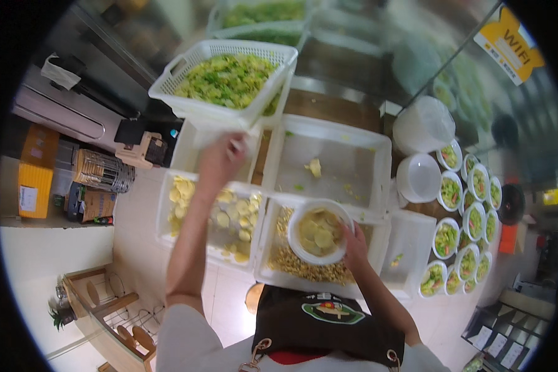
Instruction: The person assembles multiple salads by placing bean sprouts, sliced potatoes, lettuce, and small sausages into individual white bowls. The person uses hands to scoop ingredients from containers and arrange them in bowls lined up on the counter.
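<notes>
My right hand [355, 245] grips the right rim of a round white bowl [294, 234], thumb and fingers at its edge. Pale yellow round slices [322, 234] lie inside it. The bowl is over a white tub [261, 255] of chopped, nut-like brown bits [304, 265]. My left hand [229, 154] is stretched forward above a white bin [195, 139], just below the basket of greens; motion smears its fingers. Under my left forearm, another white tub [212, 255] contains more pale slices [245, 218].
A white perforated basket [166, 87] of chopped greens [229, 79] stands at the far left. The large white tray [328, 161] holds a few scraps. Stacked white bowls [419, 178] and several filled salad bowls [445, 240] crowd the right. Glass rises behind the counter.
</notes>
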A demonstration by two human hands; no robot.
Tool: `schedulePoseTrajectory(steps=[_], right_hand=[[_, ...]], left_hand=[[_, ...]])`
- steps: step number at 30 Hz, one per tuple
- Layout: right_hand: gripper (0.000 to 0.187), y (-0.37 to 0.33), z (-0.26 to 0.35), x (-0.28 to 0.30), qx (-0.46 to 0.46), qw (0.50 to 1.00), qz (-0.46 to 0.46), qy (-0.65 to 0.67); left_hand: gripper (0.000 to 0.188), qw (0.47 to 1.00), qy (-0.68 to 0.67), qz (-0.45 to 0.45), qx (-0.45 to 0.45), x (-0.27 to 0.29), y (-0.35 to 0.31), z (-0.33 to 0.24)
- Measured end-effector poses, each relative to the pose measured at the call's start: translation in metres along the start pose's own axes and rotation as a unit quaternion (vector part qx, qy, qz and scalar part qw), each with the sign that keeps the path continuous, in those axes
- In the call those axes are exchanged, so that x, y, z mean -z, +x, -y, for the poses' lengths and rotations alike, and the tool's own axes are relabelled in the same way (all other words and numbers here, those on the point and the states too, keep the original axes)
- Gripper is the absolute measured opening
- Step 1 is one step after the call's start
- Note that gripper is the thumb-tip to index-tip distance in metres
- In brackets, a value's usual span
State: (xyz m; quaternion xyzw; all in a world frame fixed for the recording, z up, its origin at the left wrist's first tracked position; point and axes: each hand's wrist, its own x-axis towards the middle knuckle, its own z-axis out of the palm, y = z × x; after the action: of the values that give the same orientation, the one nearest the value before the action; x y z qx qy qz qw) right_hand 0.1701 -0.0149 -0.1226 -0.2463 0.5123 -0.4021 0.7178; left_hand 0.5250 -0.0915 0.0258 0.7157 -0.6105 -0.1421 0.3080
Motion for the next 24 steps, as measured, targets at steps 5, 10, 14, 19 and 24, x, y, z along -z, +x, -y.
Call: schedulePoseTrajectory(steps=[5, 10, 14, 19, 24], right_hand=[[0.037, -0.001, 0.011, 0.009, 0.015, 0.996, -0.088, 0.025], [0.036, -0.028, 0.025, 0.005, 0.065, 0.975, -0.191, 0.092], [0.034, -0.043, 0.002, 0.017, 0.077, 0.961, -0.232, 0.131], [0.033, -0.038, -0.003, -0.008, 0.067, 0.961, -0.225, 0.149], [0.034, -0.029, 0.002, -0.030, 0.074, 0.962, -0.223, 0.140]], left_hand=[[0.036, 0.979, 0.202, -0.008, -0.039, 0.049, 0.201, 0.118], [0.094, 0.921, 0.278, 0.240, 0.129, 0.024, 0.269, 0.193], [0.107, 0.885, 0.370, 0.247, 0.138, -0.025, 0.279, 0.199], [0.085, 0.892, 0.331, 0.253, 0.174, -0.007, 0.284, 0.214], [0.064, 0.950, 0.153, 0.219, 0.161, 0.005, 0.288, 0.223]])
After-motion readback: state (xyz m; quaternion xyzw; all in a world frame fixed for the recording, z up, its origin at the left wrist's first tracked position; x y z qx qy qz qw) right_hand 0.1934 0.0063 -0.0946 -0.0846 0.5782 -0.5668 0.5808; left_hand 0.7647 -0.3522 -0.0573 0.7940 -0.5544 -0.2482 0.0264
